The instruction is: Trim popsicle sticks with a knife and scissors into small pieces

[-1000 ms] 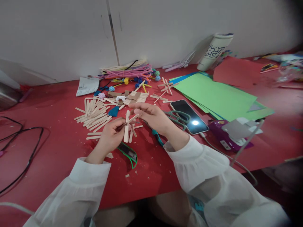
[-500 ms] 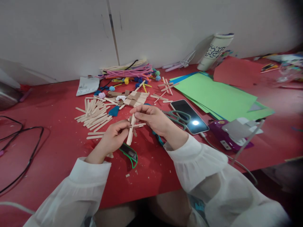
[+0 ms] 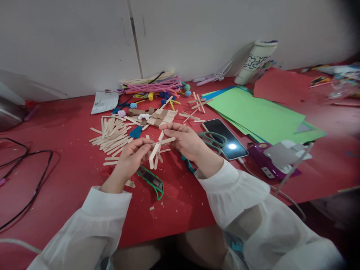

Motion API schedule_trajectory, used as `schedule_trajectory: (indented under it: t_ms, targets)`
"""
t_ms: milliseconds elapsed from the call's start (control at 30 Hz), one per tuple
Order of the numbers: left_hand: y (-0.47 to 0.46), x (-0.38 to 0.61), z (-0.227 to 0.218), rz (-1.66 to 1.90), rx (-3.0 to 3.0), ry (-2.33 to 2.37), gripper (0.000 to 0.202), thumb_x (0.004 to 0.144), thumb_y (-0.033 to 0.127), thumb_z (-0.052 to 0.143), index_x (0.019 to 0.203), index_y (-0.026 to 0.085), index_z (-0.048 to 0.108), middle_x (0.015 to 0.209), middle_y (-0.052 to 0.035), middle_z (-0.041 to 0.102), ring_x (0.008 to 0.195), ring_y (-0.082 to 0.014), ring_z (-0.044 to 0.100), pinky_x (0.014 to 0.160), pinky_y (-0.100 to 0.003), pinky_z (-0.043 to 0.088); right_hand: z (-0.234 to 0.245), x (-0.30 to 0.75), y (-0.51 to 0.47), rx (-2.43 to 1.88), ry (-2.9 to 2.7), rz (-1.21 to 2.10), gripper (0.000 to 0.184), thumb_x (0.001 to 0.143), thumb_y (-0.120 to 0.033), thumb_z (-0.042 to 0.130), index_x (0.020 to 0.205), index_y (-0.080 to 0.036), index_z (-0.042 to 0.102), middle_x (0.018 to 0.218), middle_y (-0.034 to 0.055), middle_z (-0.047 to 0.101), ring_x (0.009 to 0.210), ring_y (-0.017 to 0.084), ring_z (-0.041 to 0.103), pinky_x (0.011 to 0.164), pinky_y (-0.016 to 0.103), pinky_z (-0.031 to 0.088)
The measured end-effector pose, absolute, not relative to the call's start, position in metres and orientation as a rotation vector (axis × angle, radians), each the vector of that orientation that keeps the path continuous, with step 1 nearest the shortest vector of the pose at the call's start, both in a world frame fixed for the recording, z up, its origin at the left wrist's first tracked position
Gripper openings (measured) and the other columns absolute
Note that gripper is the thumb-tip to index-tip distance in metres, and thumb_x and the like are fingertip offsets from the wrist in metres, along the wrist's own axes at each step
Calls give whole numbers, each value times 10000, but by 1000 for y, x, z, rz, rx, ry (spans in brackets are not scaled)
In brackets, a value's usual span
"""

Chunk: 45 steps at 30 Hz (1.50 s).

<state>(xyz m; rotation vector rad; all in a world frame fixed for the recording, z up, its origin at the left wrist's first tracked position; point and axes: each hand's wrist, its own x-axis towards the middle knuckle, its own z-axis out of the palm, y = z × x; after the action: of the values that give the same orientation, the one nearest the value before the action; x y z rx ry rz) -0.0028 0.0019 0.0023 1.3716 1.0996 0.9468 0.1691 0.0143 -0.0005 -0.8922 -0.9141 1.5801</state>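
Between my hands is a small cross of wooden craft sticks [image 3: 155, 150], raised above the red table. My left hand [image 3: 132, 157] pinches the left end of its crosswise stick. My right hand [image 3: 184, 140] has thumb and fingers closed on the upper end of the long stick. Beneath the cross, more craft sticks [image 3: 159, 158] lie crossed on the table, partly covered by it. A green utility knife [image 3: 152, 178] lies just below my hands. To the left spreads a pile of loose craft sticks [image 3: 112, 135].
Scissors [image 3: 213, 139] and a phone [image 3: 225, 138] lie right of my right hand, near a purple power adapter [image 3: 263, 159] with a cable. Green paper [image 3: 258, 108], pipe cleaners [image 3: 153, 85], a stick panel [image 3: 163, 117] and a tumbler [image 3: 254, 62] are farther back.
My hands have lifted and tilted the stick cross slightly, showing more crossed sticks beneath it. My left hand has shifted a little upward, uncovering more of the utility knife.
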Motion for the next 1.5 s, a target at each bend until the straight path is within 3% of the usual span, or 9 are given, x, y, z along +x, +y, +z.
schedule_trajectory:
  t_ms: [300, 500, 700, 867, 967, 1067, 1200, 1367, 1500]
  targets:
    - [3, -2, 1, 1070, 1375, 1032, 111, 671, 279, 650, 704, 174, 638, 510, 44, 536, 414, -63, 417, 398, -189, 315, 0, 167, 13, -883, -987, 1604, 147, 684, -210, 633, 824, -166, 629, 594, -54, 574, 498, 56, 487, 507, 204, 385]
    - [5, -3, 3, 1134, 1144, 960, 141, 676, 297, 655, 710, 174, 595, 571, 11, 615, 457, -97, 540, 385, -189, 382, -3, 166, 16, -924, -1075, 1527, 230, 697, -194, 631, 924, -177, 600, 763, -21, 632, 610, 72, 547, 610, 227, 437]
    - [8, -4, 5, 1232, 1026, 926, 151, 657, 277, 662, 708, 169, 570, 620, -8, 657, 499, -110, 598, 450, -204, 474, -15, 175, 22, -1317, -1603, 1081, 205, 688, -104, 588, 886, -156, 582, 805, 21, 632, 683, 118, 554, 669, 282, 442]
    - [13, -4, 4, 1353, 988, 991, 80, 653, 219, 637, 674, 162, 585, 542, 23, 611, 461, -82, 572, 416, -162, 439, -16, 177, 16, -1475, -2167, 643, 477, 647, -104, 668, 1115, -138, 581, 942, 91, 665, 877, 217, 518, 781, 344, 418]
    - [14, -2, 5, 1385, 937, 1016, 61, 631, 197, 635, 651, 156, 594, 547, 27, 611, 464, -70, 569, 462, -166, 474, -13, 173, 15, -1440, -2315, 536, 443, 678, -69, 620, 1116, -132, 606, 965, 105, 678, 879, 235, 508, 812, 355, 404]
    - [14, -1, 5, 1386, 907, 1037, 63, 628, 196, 633, 656, 155, 595, 574, 21, 626, 473, -70, 573, 487, -176, 490, -10, 170, 15, -1384, -2367, 536, 335, 690, -35, 571, 988, -154, 668, 971, 94, 682, 828, 218, 523, 812, 348, 400]
    - [16, -3, 3, 1410, 903, 1042, 51, 655, 205, 612, 654, 163, 583, 594, 18, 634, 493, -80, 581, 495, -188, 487, -8, 171, 16, -1334, -2251, 585, 445, 708, -39, 559, 1136, -148, 605, 814, 70, 686, 843, 216, 531, 785, 335, 417]
    - [19, -6, 1, 1485, 883, 1019, 38, 688, 198, 591, 672, 168, 575, 633, 14, 647, 511, -74, 581, 521, -190, 486, -5, 174, 15, -1264, -2022, 634, 301, 709, -80, 579, 984, -185, 645, 947, 64, 664, 832, 179, 558, 766, 321, 434]
    - [18, -5, 2, 1492, 870, 1022, 39, 688, 191, 589, 660, 170, 571, 640, 13, 647, 517, -79, 580, 531, -207, 492, -4, 174, 14, -1204, -1878, 797, 389, 725, -111, 564, 1111, -159, 574, 769, 18, 634, 684, 132, 562, 709, 290, 443]
